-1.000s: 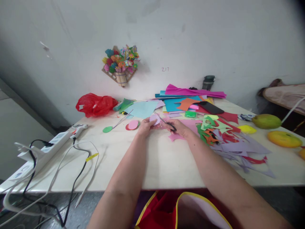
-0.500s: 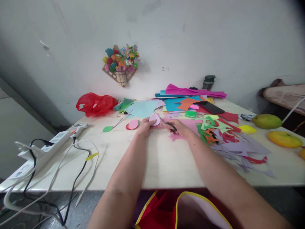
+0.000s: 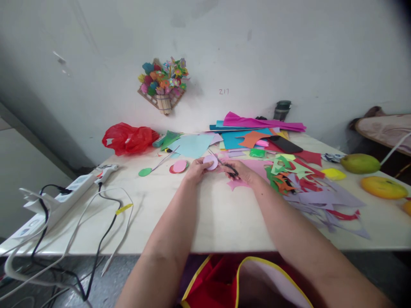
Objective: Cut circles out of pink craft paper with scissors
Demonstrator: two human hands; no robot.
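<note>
Pinched in my left hand is a pale lilac paper circle, raised over the middle of the table. My right hand is closed around the black handles of a pair of scissors, whose blades point up and left beside the circle's edge. Under and beside the scissors lies pink paper. Left of my left hand rests a small stack of paper circles, pink on top of red. Farther left, a green circle touches a thin stick.
Coloured paper scraps spread over the right side, near two mangoes. Coloured sheets and a dark phone lie at the back. A red plastic bag sits back left; a power strip with cables lines the left edge.
The lilac circle has turned and shifted slightly right in my left hand, and it shows more of its face. My right hand with the scissors has barely moved.
</note>
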